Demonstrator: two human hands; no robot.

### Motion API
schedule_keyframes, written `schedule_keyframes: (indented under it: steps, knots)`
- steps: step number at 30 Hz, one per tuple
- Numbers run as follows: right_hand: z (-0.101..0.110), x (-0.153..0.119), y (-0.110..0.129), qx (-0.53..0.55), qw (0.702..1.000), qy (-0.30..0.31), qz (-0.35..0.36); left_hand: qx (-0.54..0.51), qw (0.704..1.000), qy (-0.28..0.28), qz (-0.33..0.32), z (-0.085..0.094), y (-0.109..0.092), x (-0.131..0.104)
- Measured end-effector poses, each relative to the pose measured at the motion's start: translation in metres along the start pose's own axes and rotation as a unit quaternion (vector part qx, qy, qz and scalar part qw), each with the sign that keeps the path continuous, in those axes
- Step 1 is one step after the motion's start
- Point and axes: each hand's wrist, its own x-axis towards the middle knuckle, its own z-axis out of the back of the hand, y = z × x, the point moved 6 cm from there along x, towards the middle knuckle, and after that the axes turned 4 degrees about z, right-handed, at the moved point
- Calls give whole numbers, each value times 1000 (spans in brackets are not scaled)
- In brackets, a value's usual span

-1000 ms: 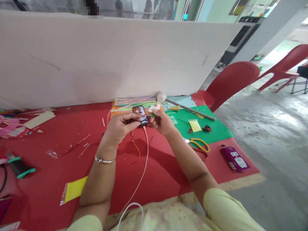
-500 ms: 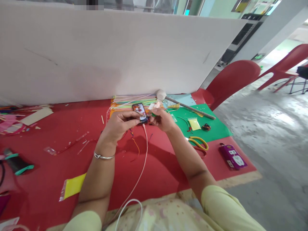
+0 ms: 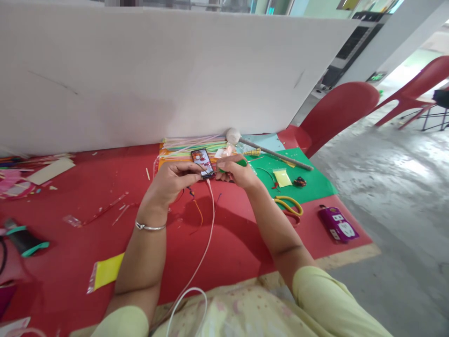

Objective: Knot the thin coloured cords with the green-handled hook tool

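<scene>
Just left of the phone (image 3: 202,160), my left hand (image 3: 175,182) is closed, thumb and fingers pinched on a thin dark strand that crosses the phone's lower end. My right hand (image 3: 236,171) is closed around a green-handled tool (image 3: 242,163) on the phone's right; its thin metal tip points right. What else those fingers hold is hidden. The phone lies with its screen lit, and a pale cable (image 3: 212,210) runs from its lower end towards my body. Dark and orange threads (image 3: 197,204) hang below my left hand.
Yellow-handled scissors (image 3: 289,205), a yellow packet (image 3: 282,178) and a purple box (image 3: 338,224) are on the right. Behind the phone are coloured sticks (image 3: 192,144) and a white ball on a grey rod (image 3: 277,153). A white panel (image 3: 140,75) borders the red table (image 3: 224,252).
The green tool has swung so its tip points right, away from the phone. My right hand has shifted slightly, uncovering more of the phone's lower end. My left hand has barely moved.
</scene>
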Motion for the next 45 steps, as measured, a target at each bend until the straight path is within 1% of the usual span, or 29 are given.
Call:
schedule_keyframes:
  steps: [7, 10, 15, 20, 24, 28, 32, 36, 41, 45]
  knots:
    - [-1, -2, 13, -50, 999, 11, 9, 13, 1000, -12, 0, 0, -1, 1]
    - [-1, -2, 15, -59, 998, 14, 8, 22, 1000, -16, 5, 0, -4, 0]
    - [-1, -3, 15, -46, 999, 12, 26, 35, 999, -28, 11, 0, -11, -1]
    - [-3, -4, 17, -67, 997, 16, 24, 43, 998, -33, 17, -1, -13, -2]
    - [-4, -4, 21, -88, 996, 16, 26, 34, 999, -25, 9, -1, -12, -2]
    - [-5, -5, 25, -106, 993, 20, 46, 44, 999, -28, -5, 1, -10, -1]
    - [-7, -6, 28, -120, 991, 13, 62, 59, 998, -35, -15, 1, -11, -1]
    - [-7, -6, 27, -116, 991, 12, 64, 77, 996, -49, -18, 1, -15, -3]
    - [-6, -6, 25, -117, 991, 14, 61, 83, 995, -51, -21, 2, -16, -3]
    - [-9, -7, 30, -134, 988, 12, 81, 96, 994, -50, -29, 3, -15, -2]
